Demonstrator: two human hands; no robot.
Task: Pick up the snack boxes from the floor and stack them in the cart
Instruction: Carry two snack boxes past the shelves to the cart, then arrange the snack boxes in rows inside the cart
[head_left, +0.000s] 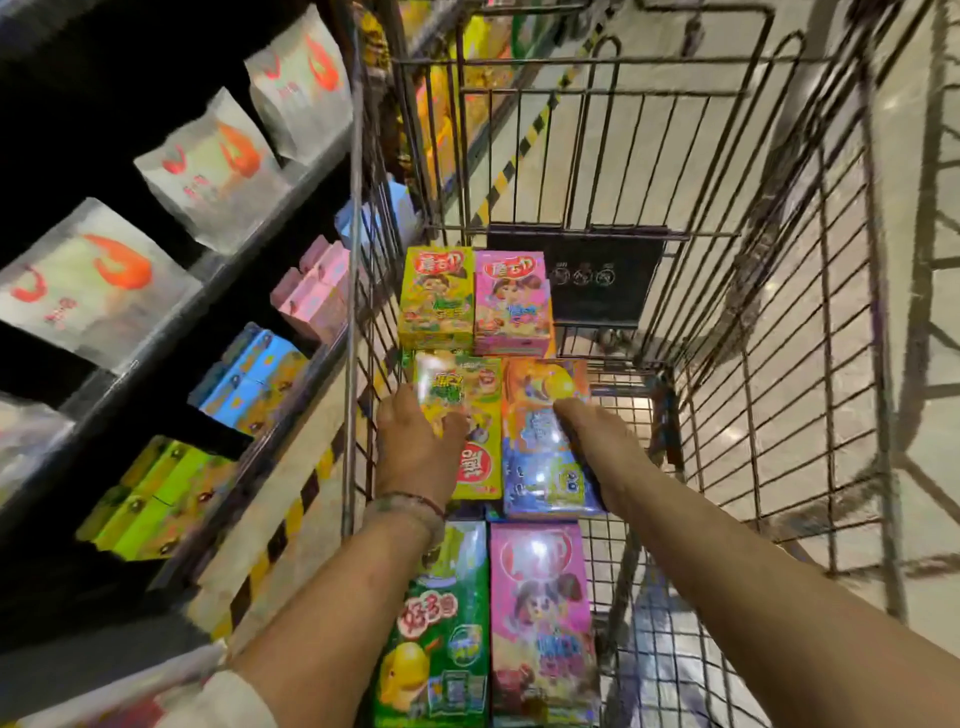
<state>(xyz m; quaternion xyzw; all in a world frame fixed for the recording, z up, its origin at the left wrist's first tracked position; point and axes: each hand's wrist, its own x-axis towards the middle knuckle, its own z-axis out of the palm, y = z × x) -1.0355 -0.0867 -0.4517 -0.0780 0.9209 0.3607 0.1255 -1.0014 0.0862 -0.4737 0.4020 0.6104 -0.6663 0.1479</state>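
A: Where are the hands?

B: Both reach down into the wire cart (753, 218). The left hand (415, 447) lies on the yellow snack box (467, 415), fingers spread and fairly straight over its left edge: a flat, relaxed grip, pressing rather than clasping. The right hand (597, 447) lies along the right side of the orange-and-blue snack box (540, 436); its fingers are hidden, so I cannot tell its grip.

A: And the other boxes?

B: Just beyond the fingertips, a yellow-green box (437, 296) and a pink box (511, 301) lie side by side. Under the wrists, nearer the person, are a green box (441, 623) and another pink box (540, 623).

A: Outside the cart?

B: Left of the left hand, shelves (156, 322) hold white bags (208, 171) and more boxes.
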